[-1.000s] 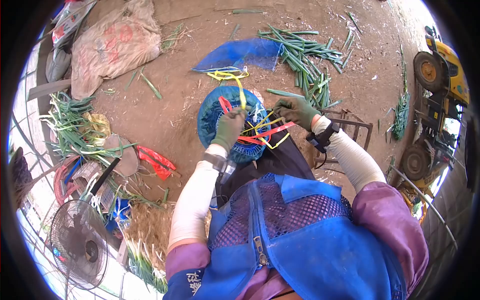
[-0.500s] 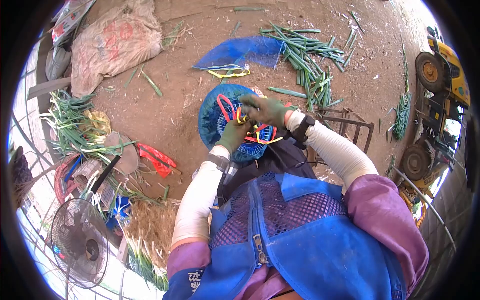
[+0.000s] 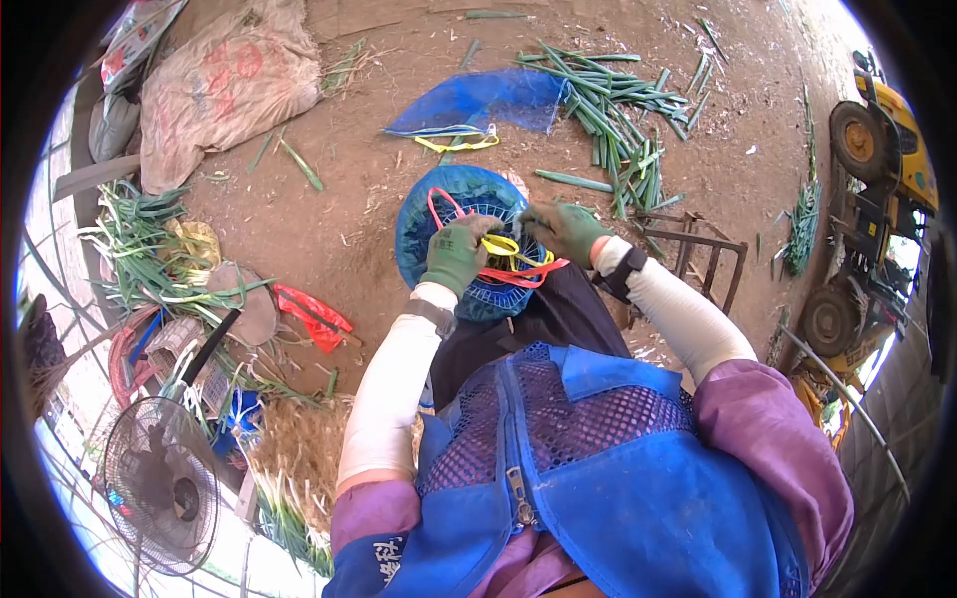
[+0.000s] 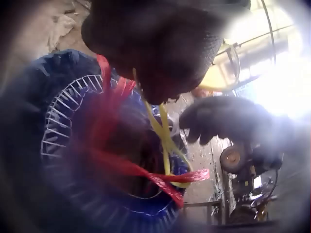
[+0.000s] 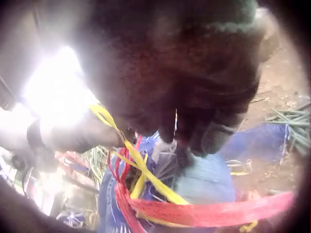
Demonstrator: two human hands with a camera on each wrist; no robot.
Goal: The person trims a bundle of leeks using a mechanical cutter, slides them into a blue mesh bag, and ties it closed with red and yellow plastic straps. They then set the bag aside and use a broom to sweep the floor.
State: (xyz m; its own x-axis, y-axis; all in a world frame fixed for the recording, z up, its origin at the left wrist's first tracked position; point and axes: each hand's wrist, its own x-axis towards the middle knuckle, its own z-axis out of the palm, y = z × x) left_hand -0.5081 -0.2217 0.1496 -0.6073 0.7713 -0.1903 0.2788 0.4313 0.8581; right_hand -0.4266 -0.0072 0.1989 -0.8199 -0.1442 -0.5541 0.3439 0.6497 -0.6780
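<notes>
Your green-gloved left hand (image 3: 454, 257) was found over the round blue mesh sack (image 3: 415, 244), its grip clenched on the flat yellow plastic strip (image 5: 155, 177), which ran down across the mouth of the sack. Your green-gloved right hand (image 3: 566, 234) was just beside it, fingers bent above the right side of the sack; whether its grip was grasping anything could not be told, as the wrist view was dark there. The sack sat directly in front of you, against your dark trousers (image 3: 558, 314), with a ring of white strands round its mouth. A shiny red plastic strip (image 5: 214, 212) crossed the yellow one over that mouth. Beyond the sack, a flat blue mesh sheet (image 3: 478, 105) lay on the brown dirt floor (image 3: 369, 224), touching a heap of long green leaves (image 3: 620, 125). A rusty metal frame (image 3: 688, 249) stood to your right.
</notes>
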